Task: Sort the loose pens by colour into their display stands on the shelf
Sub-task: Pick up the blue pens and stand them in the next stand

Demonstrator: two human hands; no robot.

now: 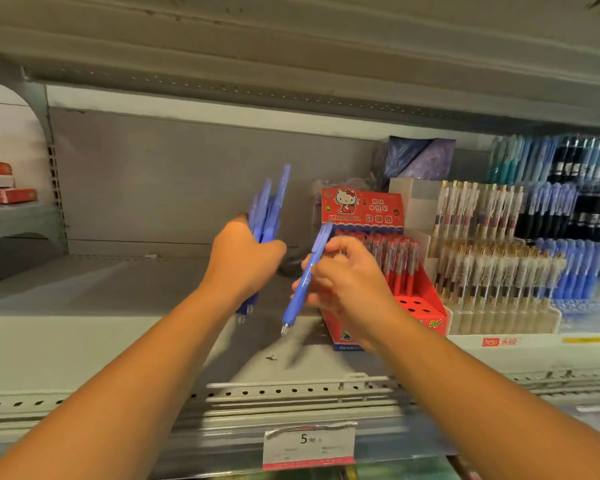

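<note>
Shop shelf (118,306), grey metal. My left hand (245,261) wraps blue pen bundle (269,209), gathering one colour together. My right hand (347,282) pinches single blue pen (305,278), tip down, beside red stand (420,299); shelved blue pens (575,271) well right, likely destination.

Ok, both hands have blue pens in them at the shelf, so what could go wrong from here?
1. The left hand grips a loose, fanned bundle of blue pens; one could slip out onto the shelf.
2. The right hand holds a single blue pen beside the red stand, whose empty holes invite a wrong-colour drop; the blue rack stands further right.
</note>
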